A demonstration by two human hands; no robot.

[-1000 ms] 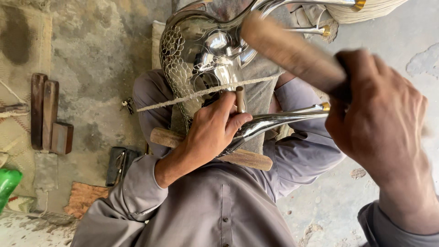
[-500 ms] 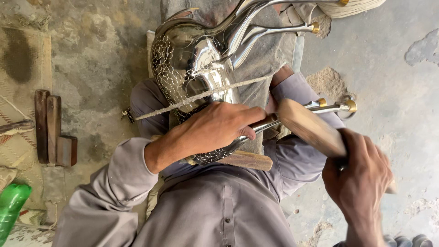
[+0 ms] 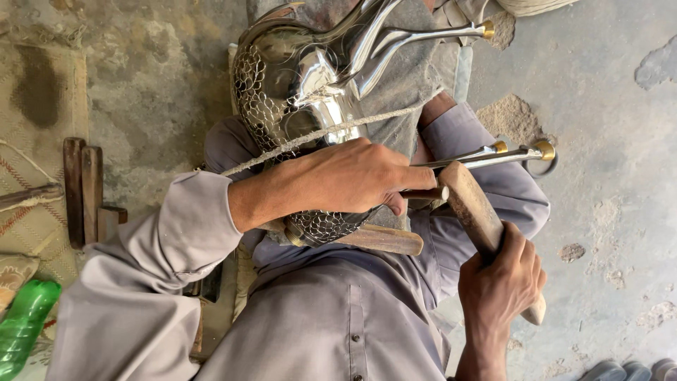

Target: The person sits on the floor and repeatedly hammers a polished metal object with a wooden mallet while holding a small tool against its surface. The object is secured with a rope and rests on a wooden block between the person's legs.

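Note:
A shiny metal animal figure (image 3: 303, 77) with a scale pattern and long horns lies on my lap, with a rope (image 3: 317, 135) across it. The horn tips (image 3: 543, 149) are brass-coloured. My left hand (image 3: 352, 180) rests on the figure, closed around a thin metal punch (image 3: 423, 192) that points right. My right hand (image 3: 497, 282) grips the handle of a wooden mallet (image 3: 472, 204). The mallet's head touches the punch's free end. A wooden bar (image 3: 384, 240) lies under the figure.
Wooden blocks (image 3: 81, 190) stand on the floor at the left beside a woven mat (image 3: 35, 92). A green plastic bottle (image 3: 21, 324) lies at the lower left. Grey concrete floor (image 3: 613, 212) with a sand pile (image 3: 508, 116) is at the right.
The mallet has swung down from the upper right onto the end of the punch. My left hand has slid right along the figure, still closed on the punch.

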